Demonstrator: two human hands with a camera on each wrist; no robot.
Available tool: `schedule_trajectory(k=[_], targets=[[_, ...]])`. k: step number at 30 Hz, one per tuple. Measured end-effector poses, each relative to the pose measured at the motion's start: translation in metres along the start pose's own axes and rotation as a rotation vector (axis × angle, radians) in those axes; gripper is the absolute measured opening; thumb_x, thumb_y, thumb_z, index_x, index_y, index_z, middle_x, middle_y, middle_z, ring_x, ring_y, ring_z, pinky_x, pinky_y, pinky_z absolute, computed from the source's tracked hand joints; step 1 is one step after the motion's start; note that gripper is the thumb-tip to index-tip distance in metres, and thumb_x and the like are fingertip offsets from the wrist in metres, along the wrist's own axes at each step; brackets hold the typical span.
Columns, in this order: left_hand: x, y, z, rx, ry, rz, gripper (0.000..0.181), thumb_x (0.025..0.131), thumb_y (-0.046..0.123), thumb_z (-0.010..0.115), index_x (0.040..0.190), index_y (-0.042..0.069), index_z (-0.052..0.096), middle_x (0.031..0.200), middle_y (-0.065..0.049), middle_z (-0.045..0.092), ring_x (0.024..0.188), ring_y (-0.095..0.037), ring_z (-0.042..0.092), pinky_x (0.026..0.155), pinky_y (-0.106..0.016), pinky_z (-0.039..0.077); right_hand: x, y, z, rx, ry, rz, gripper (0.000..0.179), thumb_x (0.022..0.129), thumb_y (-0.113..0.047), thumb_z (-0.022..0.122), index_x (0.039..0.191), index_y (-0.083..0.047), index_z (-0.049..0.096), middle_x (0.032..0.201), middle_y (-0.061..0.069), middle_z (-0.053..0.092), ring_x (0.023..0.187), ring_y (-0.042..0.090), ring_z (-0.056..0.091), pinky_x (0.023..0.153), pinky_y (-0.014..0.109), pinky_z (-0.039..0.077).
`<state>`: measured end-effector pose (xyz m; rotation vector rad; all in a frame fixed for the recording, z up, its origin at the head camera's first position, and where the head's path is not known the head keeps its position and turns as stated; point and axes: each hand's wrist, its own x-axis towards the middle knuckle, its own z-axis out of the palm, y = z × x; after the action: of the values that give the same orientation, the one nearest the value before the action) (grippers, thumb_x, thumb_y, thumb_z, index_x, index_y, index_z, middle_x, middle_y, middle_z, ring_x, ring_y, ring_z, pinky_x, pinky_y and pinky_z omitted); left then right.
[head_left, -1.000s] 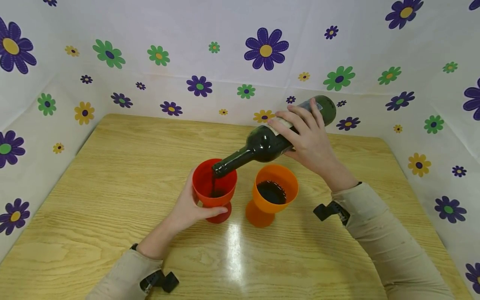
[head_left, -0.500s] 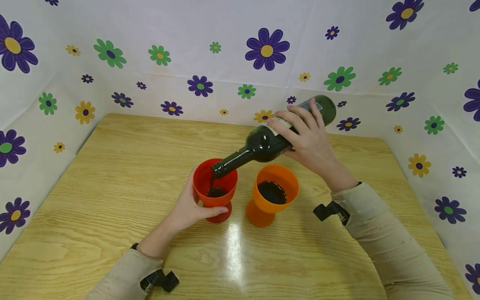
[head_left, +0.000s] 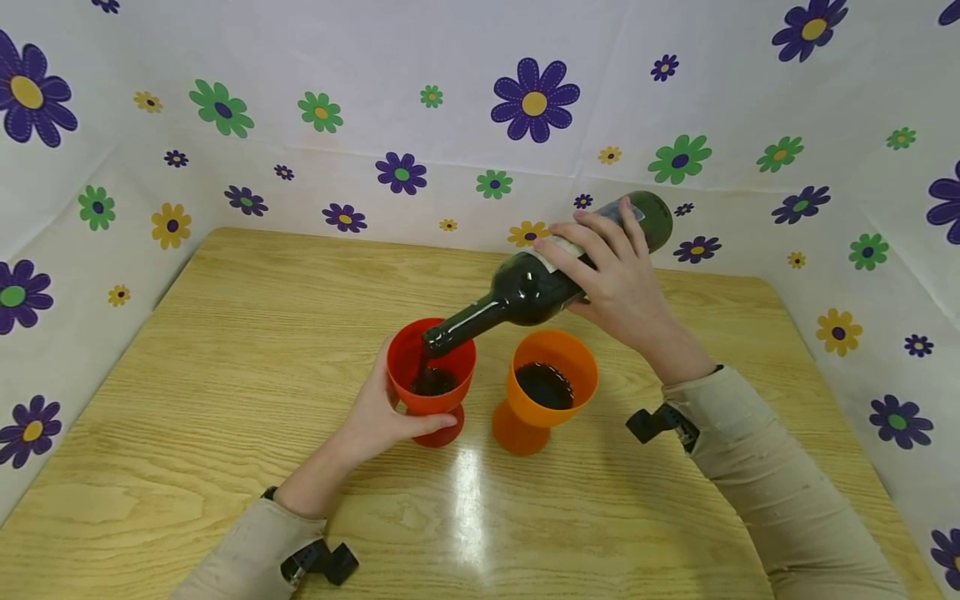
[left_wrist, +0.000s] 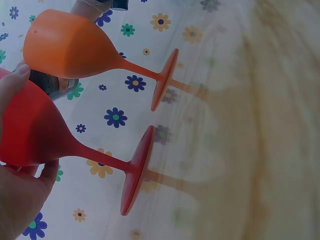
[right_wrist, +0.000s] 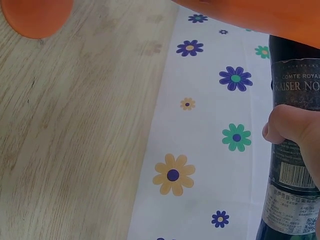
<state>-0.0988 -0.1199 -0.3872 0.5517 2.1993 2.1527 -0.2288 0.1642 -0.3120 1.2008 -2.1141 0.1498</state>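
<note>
1. The left hand (head_left: 378, 417) was curled around the bowl of a red plastic-looking goblet (head_left: 431, 404), its thumb on the near side.
2. That goblet stood upright on the wood-grain table (head_left: 225, 350), its foot on the surface.
3. The right hand (head_left: 618, 287) held a green glass wine bottle (head_left: 525, 292), fingers wrapped across its body.
4. The bottle was tilted, base up to the right and mouth inside the red goblet's opening; whether its neck touched the rim could not be told.
5. A dark stream fell from the mouth into dark liquid (head_left: 433, 382) in the bowl.
6. An orange goblet (head_left: 540, 414) stood upright just right of the red one, apart from it and also holding dark liquid.
7. The bottle's dark label (right_wrist: 295, 82) read "COMTE ROYAL", cut off at the edge.
8. Behind hung a white flower-print cloth (head_left: 450, 50).
</note>
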Motion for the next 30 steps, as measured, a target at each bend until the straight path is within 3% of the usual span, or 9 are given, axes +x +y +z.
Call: schedule_trajectory(k=[30], targets=[[-0.0001,0.0011,0.0001,-0.009,-0.007,-0.001,0.09,0.063,-0.004,0.079,0.135,0.014,0.028,0.129,-0.004,0.045,0.117,-0.02,0.044,0.1,-0.044,0.034,0.0003,-0.001,-0.0014,-0.003,0.007,0.002,0.093,0.048,-0.024,0.09,0.129,-0.022,0.047,0.127,0.01,0.05,0.121,0.035,0.039,0.105,0.059,0.007]])
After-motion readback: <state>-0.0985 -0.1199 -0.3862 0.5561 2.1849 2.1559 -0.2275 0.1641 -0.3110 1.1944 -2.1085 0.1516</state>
